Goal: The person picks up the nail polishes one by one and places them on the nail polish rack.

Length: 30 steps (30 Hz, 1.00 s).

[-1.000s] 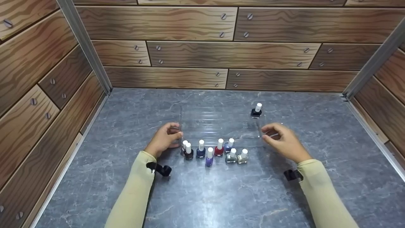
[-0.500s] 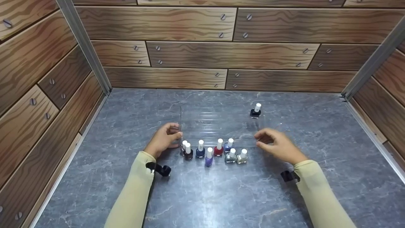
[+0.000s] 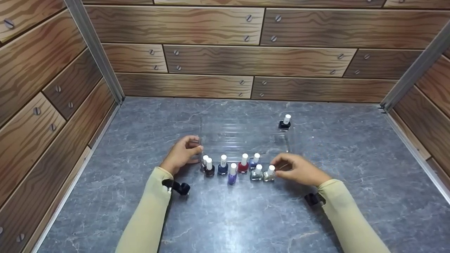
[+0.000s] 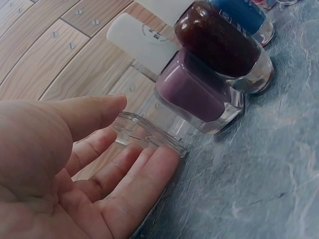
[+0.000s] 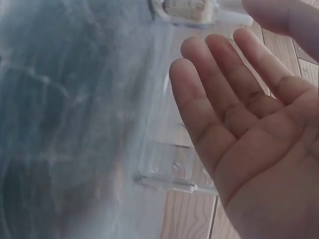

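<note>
My left hand (image 3: 182, 153) touches the left end of a clear plastic tray (image 3: 230, 126). In the left wrist view its thumb and fingertips meet the tray's edge (image 4: 154, 133), beside a mauve nail polish bottle (image 4: 192, 89). My right hand (image 3: 302, 170) has come beside a gold glitter nail polish bottle (image 3: 269, 175), thumb and fingertips near its white cap; a grip on it does not show. In the right wrist view the fingers are extended and apart from the bottle (image 5: 189, 9) at the top.
Along the tray's near side stand several more polish bottles: dark brown (image 3: 210, 171), navy (image 3: 223, 169), purple (image 3: 232, 178), red (image 3: 243, 167), blue (image 3: 254, 163) and silvery (image 3: 256, 175). A black bottle (image 3: 284, 124) stands at the tray's far right corner. Wood-patterned walls (image 3: 211, 59) enclose the grey table.
My right hand has left the tray's right end and moved left and toward me, up to the gold glitter bottle. The left hand, tray and bottles have stayed in place.
</note>
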{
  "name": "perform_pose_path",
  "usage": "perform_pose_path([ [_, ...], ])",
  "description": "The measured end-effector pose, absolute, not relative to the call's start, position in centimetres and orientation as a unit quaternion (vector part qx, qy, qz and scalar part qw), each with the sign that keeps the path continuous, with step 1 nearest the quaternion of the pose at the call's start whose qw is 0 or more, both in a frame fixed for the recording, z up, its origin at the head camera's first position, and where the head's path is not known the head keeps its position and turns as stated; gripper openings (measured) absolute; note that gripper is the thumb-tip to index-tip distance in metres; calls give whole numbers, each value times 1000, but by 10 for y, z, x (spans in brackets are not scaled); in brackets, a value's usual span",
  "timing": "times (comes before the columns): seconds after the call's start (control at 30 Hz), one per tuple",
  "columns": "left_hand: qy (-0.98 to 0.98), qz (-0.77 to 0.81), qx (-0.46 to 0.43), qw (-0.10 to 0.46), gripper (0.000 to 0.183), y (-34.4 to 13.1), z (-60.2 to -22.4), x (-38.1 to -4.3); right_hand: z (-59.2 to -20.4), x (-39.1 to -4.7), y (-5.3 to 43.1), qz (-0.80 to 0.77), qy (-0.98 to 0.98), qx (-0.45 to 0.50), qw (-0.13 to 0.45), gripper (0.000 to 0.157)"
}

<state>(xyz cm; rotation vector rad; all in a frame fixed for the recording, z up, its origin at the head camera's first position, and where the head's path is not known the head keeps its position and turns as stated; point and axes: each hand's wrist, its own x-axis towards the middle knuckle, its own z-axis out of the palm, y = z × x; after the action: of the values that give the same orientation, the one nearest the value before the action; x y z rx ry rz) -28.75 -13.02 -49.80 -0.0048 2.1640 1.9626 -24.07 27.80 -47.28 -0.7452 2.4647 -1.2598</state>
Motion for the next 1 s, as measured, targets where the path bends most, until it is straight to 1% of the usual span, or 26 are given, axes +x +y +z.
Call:
perform_pose_path([
  [0.27, 735, 670, 0, 110, 42, -130, -499, -289, -480, -241, 275, -418, 854, -268, 154, 26],
  [0.47, 732, 672, 0, 112, 43, -130, -500, -289, -480, -241, 272, -417, 854, -273, 152, 24],
  [0.73, 732, 671, -4, 116, 42, -131, -500, -290, -480, -241, 272, -412, 856, -273, 149, 24],
  [1.0, 729, 675, -2, 114, 44, -130, -499, -289, -482, -242, 274, -420, 848, -286, 150, 15],
])
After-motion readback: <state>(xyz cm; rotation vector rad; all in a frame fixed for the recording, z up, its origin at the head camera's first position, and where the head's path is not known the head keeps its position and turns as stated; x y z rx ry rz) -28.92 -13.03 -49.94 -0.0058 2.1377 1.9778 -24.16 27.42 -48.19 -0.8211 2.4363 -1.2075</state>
